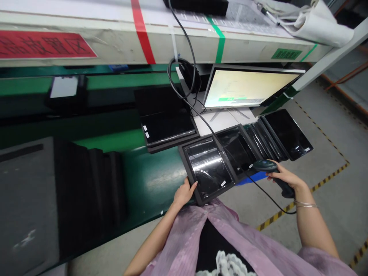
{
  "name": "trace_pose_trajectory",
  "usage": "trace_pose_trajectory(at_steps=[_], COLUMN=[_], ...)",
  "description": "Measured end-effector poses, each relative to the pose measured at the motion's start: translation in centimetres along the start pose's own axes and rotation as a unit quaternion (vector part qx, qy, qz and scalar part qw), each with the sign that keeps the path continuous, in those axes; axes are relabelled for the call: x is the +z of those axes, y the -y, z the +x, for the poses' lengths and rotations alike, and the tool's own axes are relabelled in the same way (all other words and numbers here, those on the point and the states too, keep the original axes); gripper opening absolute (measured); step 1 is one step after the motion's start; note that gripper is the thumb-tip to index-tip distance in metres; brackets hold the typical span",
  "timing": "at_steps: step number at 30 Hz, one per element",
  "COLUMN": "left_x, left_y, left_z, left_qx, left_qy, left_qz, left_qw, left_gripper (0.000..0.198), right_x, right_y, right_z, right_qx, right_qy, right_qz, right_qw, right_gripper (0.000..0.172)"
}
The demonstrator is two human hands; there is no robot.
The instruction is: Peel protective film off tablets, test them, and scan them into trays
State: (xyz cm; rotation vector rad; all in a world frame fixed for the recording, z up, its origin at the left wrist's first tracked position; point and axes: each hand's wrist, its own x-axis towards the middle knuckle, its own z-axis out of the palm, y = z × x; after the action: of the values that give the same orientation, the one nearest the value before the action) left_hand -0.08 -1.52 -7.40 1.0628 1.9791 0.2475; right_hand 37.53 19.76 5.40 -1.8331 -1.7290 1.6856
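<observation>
In the head view, you have two hands at work, one scanner and one tray between them. Your right hand (283,177) is wrapped around the handle of the dark scanner (266,166), whose head points left; one cable (267,191) hangs from its grip. Your left hand (183,192) is closed on the left edge of the black tray (184,156), thumb on top. In that tray, right in front of you, lies one glossy panel (208,166) bearing one white label.

Just right of it lies a second panel (238,141), also with one label, then a row of black edges (267,142) too tightly packed to count, and one more panel (289,134) at the end. Left of the single lit monitor (247,88) lies one dark screen (166,115) with two white labels. One tall black stack (25,191) fills the far left.

Your left forearm reaches up and rightward from the bottom edge, wrist nearly straight. Your right forearm comes in from the lower right, the hand turned inward, near the second panel but apart from it.
</observation>
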Motion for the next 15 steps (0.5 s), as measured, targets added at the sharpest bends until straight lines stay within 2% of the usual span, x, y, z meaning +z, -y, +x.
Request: trace_pose_trajectory(at_steps=[2, 4, 6, 8, 9, 11, 13, 15], left_x=[-0.7, -1.9, -3.6, -5.9, -7.1, -9.6, -11.9, -13.8], left_y=[0.5, 1.1, 1.8, 2.5, 3.0, 4.1, 5.6, 8.0], left_z=[-0.7, -1.7, -3.4, -5.8, -7.2, -10.3, -13.4, -16.2], left_qx=[0.012, 0.026, 0.042, 0.051, 0.059, 0.083, 0.093, 0.054], left_qy=[-0.024, -0.064, -0.120, -0.186, -0.238, -0.383, -0.535, -0.627], left_qz=[-0.010, -0.018, -0.025, -0.027, -0.022, 0.010, 0.070, 0.132], left_qw=[1.000, 0.997, 0.992, 0.981, 0.969, 0.920, 0.837, 0.766], left_gripper=[0.052, 0.048, 0.042, 0.038, 0.036, 0.032, 0.026, 0.024], right_x=[1.3, 3.9, 7.8, 13.1, 16.1, 22.5, 28.8, 34.3], right_y=[0.5, 1.3, 2.5, 4.2, 5.2, 7.1, 8.8, 10.1], right_z=[-0.2, -0.3, -0.1, 0.6, 1.1, 2.5, 4.0, 5.5], right_qx=[-0.011, -0.031, -0.056, -0.082, -0.094, -0.121, -0.147, -0.174], right_qy=[0.020, 0.054, 0.100, 0.150, 0.172, 0.200, 0.202, 0.177], right_qz=[0.028, 0.064, 0.096, 0.116, 0.119, 0.114, 0.093, 0.055], right_qw=[0.999, 0.996, 0.989, 0.978, 0.973, 0.965, 0.964, 0.967], right_gripper=[0.082, 0.085, 0.091, 0.096, 0.098, 0.100, 0.101, 0.101])
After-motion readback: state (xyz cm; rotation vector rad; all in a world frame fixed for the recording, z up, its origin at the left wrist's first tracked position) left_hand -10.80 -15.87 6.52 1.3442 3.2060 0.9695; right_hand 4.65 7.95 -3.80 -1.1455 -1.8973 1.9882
